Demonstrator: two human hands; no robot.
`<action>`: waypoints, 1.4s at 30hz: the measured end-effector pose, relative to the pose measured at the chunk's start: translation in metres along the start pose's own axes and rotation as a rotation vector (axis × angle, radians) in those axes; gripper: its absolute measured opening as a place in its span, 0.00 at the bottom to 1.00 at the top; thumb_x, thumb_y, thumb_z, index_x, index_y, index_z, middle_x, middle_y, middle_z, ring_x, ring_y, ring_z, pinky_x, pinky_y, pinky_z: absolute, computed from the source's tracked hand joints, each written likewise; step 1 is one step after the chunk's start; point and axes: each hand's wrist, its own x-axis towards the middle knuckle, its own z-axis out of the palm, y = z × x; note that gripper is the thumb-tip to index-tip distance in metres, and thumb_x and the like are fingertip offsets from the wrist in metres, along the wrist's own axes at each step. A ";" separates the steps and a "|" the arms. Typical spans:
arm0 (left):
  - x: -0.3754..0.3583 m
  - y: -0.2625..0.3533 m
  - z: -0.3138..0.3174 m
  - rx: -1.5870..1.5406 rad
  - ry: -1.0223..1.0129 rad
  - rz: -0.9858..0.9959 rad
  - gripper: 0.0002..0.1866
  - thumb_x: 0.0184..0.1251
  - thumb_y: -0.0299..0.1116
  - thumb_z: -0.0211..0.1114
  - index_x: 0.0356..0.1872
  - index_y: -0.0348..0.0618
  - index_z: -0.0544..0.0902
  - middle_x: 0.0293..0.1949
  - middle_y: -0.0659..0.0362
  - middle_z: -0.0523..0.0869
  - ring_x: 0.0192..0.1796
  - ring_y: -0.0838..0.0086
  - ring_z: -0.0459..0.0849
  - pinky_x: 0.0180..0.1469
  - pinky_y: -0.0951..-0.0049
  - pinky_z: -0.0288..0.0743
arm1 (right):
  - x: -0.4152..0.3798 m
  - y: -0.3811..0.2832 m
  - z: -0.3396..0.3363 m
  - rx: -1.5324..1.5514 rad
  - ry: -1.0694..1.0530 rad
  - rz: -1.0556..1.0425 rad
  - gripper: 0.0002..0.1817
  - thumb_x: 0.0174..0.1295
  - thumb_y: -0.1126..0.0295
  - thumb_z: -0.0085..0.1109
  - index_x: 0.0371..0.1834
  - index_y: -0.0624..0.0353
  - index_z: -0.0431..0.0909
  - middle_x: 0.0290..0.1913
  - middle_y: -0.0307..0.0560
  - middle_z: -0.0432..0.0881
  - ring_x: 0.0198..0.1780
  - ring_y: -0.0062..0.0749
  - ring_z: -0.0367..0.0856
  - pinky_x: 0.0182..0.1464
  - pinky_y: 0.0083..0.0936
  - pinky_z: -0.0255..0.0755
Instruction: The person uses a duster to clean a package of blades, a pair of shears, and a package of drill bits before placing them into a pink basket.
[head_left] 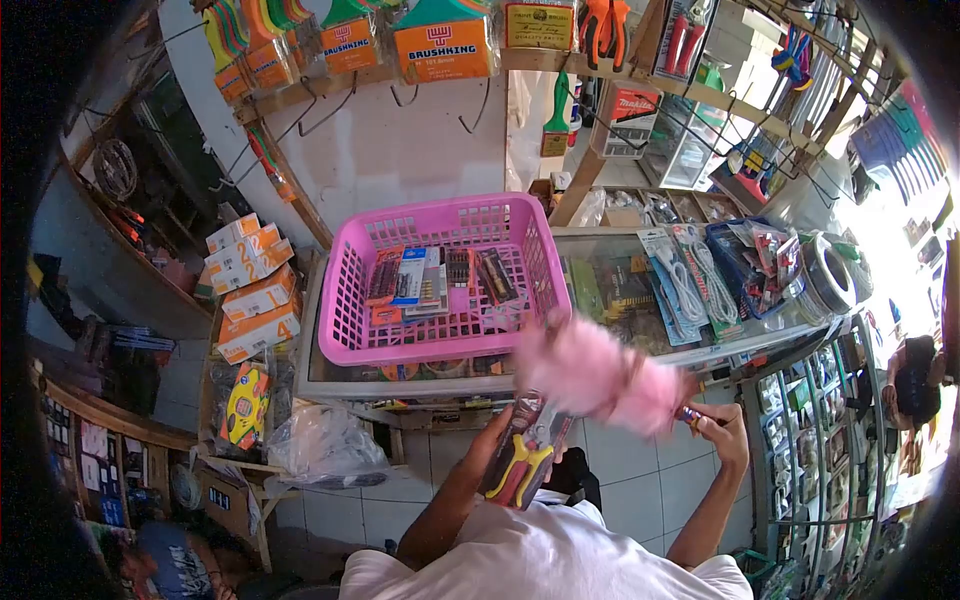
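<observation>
My right hand [718,428] is closed round the handle of a fluffy pink duster [610,375], which points left and is blurred. My left hand [492,440] grips a packaged tool with yellow and red handles [522,462], held upright in front of my white shirt. The duster's far end overlaps the near right corner of a pink plastic basket [345,300] and hangs just above the packaged tool. Several small packaged items [425,280] lie in the basket, which rests on a glass counter [610,290].
Orange and white boxes [255,300] are stacked left of the basket. Below them is a clear plastic bag [325,445]. Packaged cables [690,280] and a blue tray [755,265] are on the counter's right. Metal hooks and packaged brushes [445,45] hang above. A person [175,560] is at the lower left.
</observation>
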 end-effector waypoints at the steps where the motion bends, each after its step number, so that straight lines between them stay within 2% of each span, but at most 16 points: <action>1: -0.001 0.000 0.001 0.016 0.019 0.006 0.39 0.75 0.65 0.42 0.68 0.38 0.68 0.51 0.40 0.82 0.47 0.57 0.86 0.48 0.57 0.83 | 0.000 -0.003 0.004 0.004 0.009 -0.011 0.18 0.56 0.71 0.68 0.48 0.70 0.86 0.25 0.42 0.83 0.24 0.17 0.75 0.24 0.15 0.65; 5: 0.001 -0.002 0.001 0.000 -0.008 0.004 0.40 0.75 0.65 0.42 0.67 0.36 0.69 0.49 0.40 0.83 0.44 0.56 0.87 0.46 0.58 0.83 | -0.005 -0.010 0.007 -0.071 0.025 0.026 0.19 0.56 0.70 0.69 0.48 0.71 0.85 0.27 0.44 0.84 0.25 0.19 0.77 0.25 0.15 0.67; 8: -0.001 -0.001 -0.002 0.006 0.030 -0.027 0.40 0.74 0.66 0.42 0.67 0.36 0.69 0.49 0.40 0.82 0.45 0.56 0.86 0.46 0.58 0.83 | -0.008 -0.008 0.007 -0.030 -0.040 -0.041 0.20 0.57 0.66 0.71 0.48 0.71 0.85 0.27 0.44 0.84 0.25 0.19 0.77 0.24 0.16 0.66; 11: 0.002 -0.004 0.001 -0.121 -0.031 -0.030 0.41 0.74 0.66 0.43 0.67 0.35 0.68 0.51 0.40 0.81 0.48 0.56 0.85 0.48 0.57 0.82 | -0.007 -0.013 0.011 -0.055 0.039 -0.003 0.22 0.57 0.63 0.73 0.48 0.71 0.85 0.27 0.44 0.84 0.26 0.18 0.76 0.24 0.16 0.64; 14: 0.003 -0.003 -0.006 -0.123 -0.079 -0.039 0.43 0.73 0.68 0.43 0.68 0.35 0.68 0.53 0.41 0.80 0.48 0.56 0.84 0.49 0.56 0.80 | -0.009 -0.002 0.005 0.013 -0.054 -0.030 0.22 0.58 0.64 0.72 0.49 0.71 0.85 0.27 0.43 0.83 0.25 0.17 0.75 0.24 0.15 0.62; 17: 0.004 -0.004 -0.007 -0.100 -0.109 -0.033 0.43 0.72 0.70 0.43 0.67 0.36 0.69 0.51 0.43 0.81 0.47 0.57 0.82 0.47 0.56 0.78 | -0.004 -0.007 0.013 -0.020 0.085 -0.050 0.23 0.59 0.62 0.70 0.50 0.72 0.84 0.26 0.42 0.82 0.25 0.17 0.74 0.23 0.15 0.61; 20: 0.002 -0.003 0.000 -0.072 -0.068 -0.007 0.44 0.71 0.70 0.43 0.67 0.37 0.69 0.51 0.43 0.80 0.50 0.58 0.81 0.48 0.55 0.77 | -0.006 -0.010 0.016 -0.047 0.022 -0.025 0.25 0.60 0.60 0.69 0.50 0.73 0.84 0.23 0.40 0.80 0.23 0.15 0.71 0.22 0.14 0.57; 23: 0.005 -0.006 -0.004 -0.141 -0.128 -0.010 0.44 0.71 0.70 0.42 0.67 0.37 0.68 0.52 0.44 0.79 0.53 0.59 0.80 0.50 0.54 0.76 | -0.004 0.006 0.013 -0.021 0.108 -0.059 0.26 0.60 0.59 0.69 0.50 0.74 0.84 0.23 0.41 0.80 0.22 0.16 0.71 0.22 0.14 0.58; 26: 0.008 -0.006 -0.012 -0.181 -0.269 -0.041 0.43 0.71 0.70 0.43 0.67 0.37 0.68 0.54 0.44 0.78 0.55 0.60 0.78 0.53 0.55 0.76 | -0.006 0.012 0.012 0.080 0.059 -0.082 0.24 0.59 0.60 0.69 0.49 0.73 0.84 0.24 0.43 0.82 0.23 0.17 0.73 0.23 0.14 0.59; 29: 0.005 -0.005 0.000 -0.195 -0.122 -0.009 0.39 0.75 0.64 0.44 0.66 0.35 0.70 0.52 0.45 0.79 0.51 0.60 0.81 0.52 0.59 0.79 | -0.010 0.014 0.010 0.032 -0.063 -0.058 0.25 0.60 0.58 0.68 0.50 0.72 0.84 0.24 0.44 0.82 0.21 0.17 0.71 0.22 0.14 0.58; 32: 0.006 0.000 0.000 -0.175 -0.059 -0.004 0.38 0.73 0.65 0.47 0.65 0.38 0.71 0.51 0.44 0.80 0.49 0.58 0.83 0.49 0.56 0.80 | -0.009 0.016 0.012 -0.039 -0.233 -0.021 0.24 0.60 0.60 0.68 0.48 0.73 0.85 0.24 0.44 0.82 0.20 0.16 0.71 0.22 0.14 0.58; 35: 0.009 0.005 0.000 -0.155 0.001 0.008 0.38 0.71 0.65 0.49 0.65 0.40 0.71 0.50 0.43 0.80 0.47 0.57 0.85 0.46 0.54 0.81 | -0.009 0.000 0.023 0.018 -0.035 0.044 0.19 0.58 0.65 0.70 0.46 0.70 0.87 0.25 0.43 0.83 0.23 0.18 0.76 0.22 0.15 0.60; 36: 0.008 0.006 0.014 -0.164 -0.008 0.040 0.35 0.71 0.62 0.50 0.63 0.40 0.72 0.45 0.44 0.82 0.45 0.57 0.85 0.47 0.54 0.81 | -0.009 0.000 0.020 0.002 -0.076 0.065 0.19 0.58 0.65 0.69 0.45 0.70 0.87 0.24 0.42 0.83 0.23 0.17 0.76 0.22 0.15 0.60; 38: 0.009 0.008 0.006 -0.157 -0.093 0.044 0.35 0.72 0.62 0.50 0.64 0.39 0.72 0.48 0.46 0.82 0.49 0.58 0.84 0.51 0.55 0.79 | -0.009 0.003 0.010 -0.029 -0.154 0.103 0.18 0.59 0.65 0.68 0.45 0.69 0.87 0.23 0.41 0.82 0.23 0.16 0.75 0.22 0.15 0.59; 41: 0.013 0.008 -0.026 -0.153 -0.247 0.024 0.35 0.73 0.62 0.49 0.65 0.39 0.71 0.54 0.48 0.81 0.54 0.59 0.82 0.58 0.57 0.76 | -0.010 0.010 0.009 -0.035 -0.300 0.072 0.16 0.59 0.68 0.68 0.45 0.69 0.87 0.24 0.42 0.84 0.23 0.17 0.76 0.22 0.16 0.64; 42: 0.014 0.009 -0.031 -0.150 -0.293 0.018 0.36 0.73 0.61 0.49 0.65 0.39 0.71 0.55 0.49 0.80 0.56 0.59 0.82 0.61 0.57 0.75 | -0.008 0.011 0.008 -0.056 -0.254 0.087 0.15 0.58 0.69 0.69 0.45 0.69 0.87 0.25 0.43 0.85 0.24 0.18 0.77 0.23 0.17 0.67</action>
